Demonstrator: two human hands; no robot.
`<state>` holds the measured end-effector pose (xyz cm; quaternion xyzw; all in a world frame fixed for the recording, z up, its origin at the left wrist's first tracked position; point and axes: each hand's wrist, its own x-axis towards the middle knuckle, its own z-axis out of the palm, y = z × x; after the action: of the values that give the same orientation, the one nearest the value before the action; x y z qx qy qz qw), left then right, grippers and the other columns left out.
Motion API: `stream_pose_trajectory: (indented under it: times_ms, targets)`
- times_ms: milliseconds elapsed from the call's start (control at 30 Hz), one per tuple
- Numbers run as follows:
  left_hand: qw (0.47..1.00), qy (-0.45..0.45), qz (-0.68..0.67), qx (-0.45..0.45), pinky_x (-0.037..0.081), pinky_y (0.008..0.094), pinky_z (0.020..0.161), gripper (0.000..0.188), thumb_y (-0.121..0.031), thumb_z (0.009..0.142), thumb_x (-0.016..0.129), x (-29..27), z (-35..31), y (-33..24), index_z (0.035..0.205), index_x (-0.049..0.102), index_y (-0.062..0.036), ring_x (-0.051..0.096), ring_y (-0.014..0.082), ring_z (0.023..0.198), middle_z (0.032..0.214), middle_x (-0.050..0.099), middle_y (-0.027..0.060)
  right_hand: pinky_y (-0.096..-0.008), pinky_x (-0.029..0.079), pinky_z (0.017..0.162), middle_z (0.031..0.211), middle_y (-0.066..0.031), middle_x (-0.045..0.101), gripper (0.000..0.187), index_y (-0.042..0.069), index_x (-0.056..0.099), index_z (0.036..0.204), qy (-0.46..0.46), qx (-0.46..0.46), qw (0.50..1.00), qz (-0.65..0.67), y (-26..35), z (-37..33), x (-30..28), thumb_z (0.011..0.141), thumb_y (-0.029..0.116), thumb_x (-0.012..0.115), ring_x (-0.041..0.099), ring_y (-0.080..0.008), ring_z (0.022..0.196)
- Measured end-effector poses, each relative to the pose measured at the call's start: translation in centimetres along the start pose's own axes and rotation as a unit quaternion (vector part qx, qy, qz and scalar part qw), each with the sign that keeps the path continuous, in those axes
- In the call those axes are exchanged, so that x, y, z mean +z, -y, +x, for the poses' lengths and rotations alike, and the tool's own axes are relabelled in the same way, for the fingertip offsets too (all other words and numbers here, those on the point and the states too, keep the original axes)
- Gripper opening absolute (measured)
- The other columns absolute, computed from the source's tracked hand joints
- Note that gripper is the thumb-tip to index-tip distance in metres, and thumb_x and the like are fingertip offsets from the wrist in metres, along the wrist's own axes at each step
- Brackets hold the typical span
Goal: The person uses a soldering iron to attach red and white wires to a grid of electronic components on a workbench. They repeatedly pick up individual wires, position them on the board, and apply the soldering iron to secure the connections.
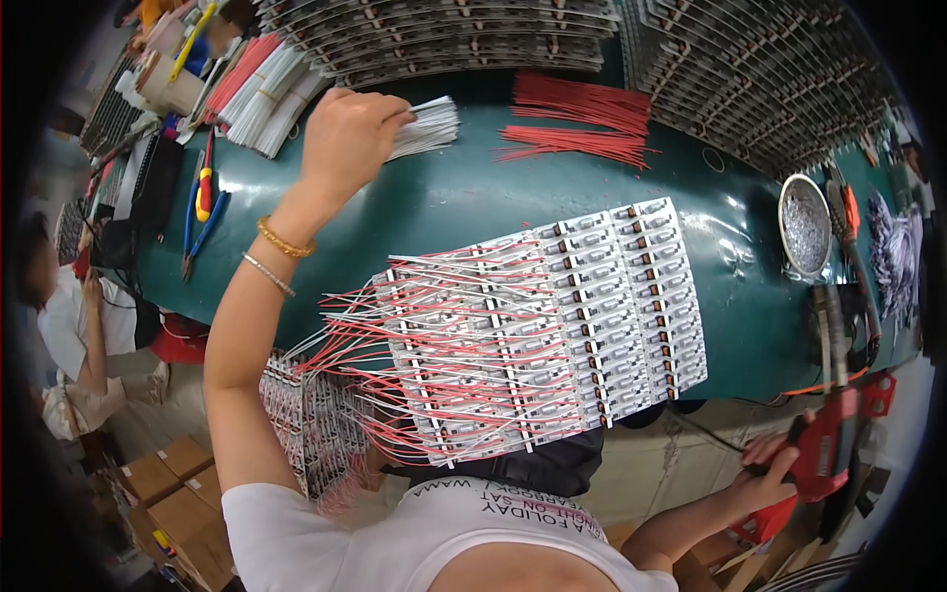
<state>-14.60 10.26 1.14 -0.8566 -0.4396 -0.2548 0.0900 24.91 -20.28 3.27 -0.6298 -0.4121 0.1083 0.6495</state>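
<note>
My left hand (pixel 350 133) reaches to the far side of the table, its fingers curled together over the near-left end of a pile of white wires (pixel 431 126); its fingertips are hidden. Low on the right, my right hand (pixel 771 468) is closed around a red, gun-shaped tool (pixel 827 446), held off the table's front edge. Between my arms lies a panel of small circuit boards (pixel 612 306) with rows of little components. Red and white wires (pixel 464 345) run across its left part and hang past its left edge. The right columns carry no wires.
Red wires (pixel 582 118) lie in two piles at the back. Racked board panels (pixel 444 39) stand behind them. Pliers (pixel 204 212) lie at left, beside bundled wires (pixel 266 104). A metal bowl (pixel 804 227) is at right. Another person (pixel 84 316) sits at far left.
</note>
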Motion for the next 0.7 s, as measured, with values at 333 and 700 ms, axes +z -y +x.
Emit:
stream_pose_trajectory:
  times_ms: [333,700]
  targets:
    - [0.96,0.075,-0.255,-0.091,0.039,0.0225,0.056,0.005,-0.005,0.079,0.061,-1.2,1.6,-6.8,0.078,0.058,-0.002,0.05,0.0101,0.058,0.065,0.057,0.0023,-0.0215,0.029,0.04,0.049,0.0005,0.038,0.04,-0.009,0.048,0.113,-0.102,0.015,0.99,-0.094,-1.5,4.5,2.0,0.088,0.021,0.054,0.035,-0.0069,0.04]
    - [0.867,0.178,-0.433,-0.171,0.041,0.022,0.062,0.016,-0.013,0.082,0.062,3.3,2.3,-13.3,0.077,0.058,0.002,0.049,0.0055,0.065,0.069,0.058,0.0005,-0.0216,0.034,0.037,0.047,-0.001,0.04,0.083,-0.016,0.029,0.122,0.088,0.139,0.985,0.043,2.4,-2.3,9.3,0.082,0.053,0.053,0.038,-0.0089,0.036]
